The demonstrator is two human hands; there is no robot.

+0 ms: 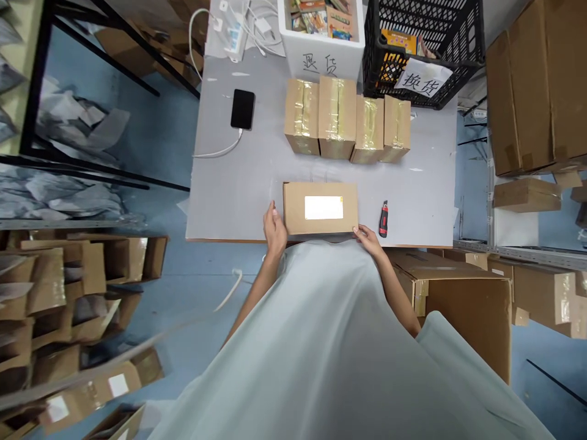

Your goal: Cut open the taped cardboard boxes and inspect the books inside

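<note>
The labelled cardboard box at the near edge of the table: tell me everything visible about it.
The labelled box is a brown cardboard carton, closed, lying flat and square to the grey table's near edge. A white rectangular label sits centred on its top; any print is washed out. The left hand touches its left end, the right hand its near right corner. A red-and-black utility knife lies apart to its right.

Probably warehouse packing station, taped cartons (pixel 347 119), crate (pixel 424 55)

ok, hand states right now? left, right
Left hand: open, flat against the labelled box's left end.
Right hand: open, fingertips on its near right corner.
</note>
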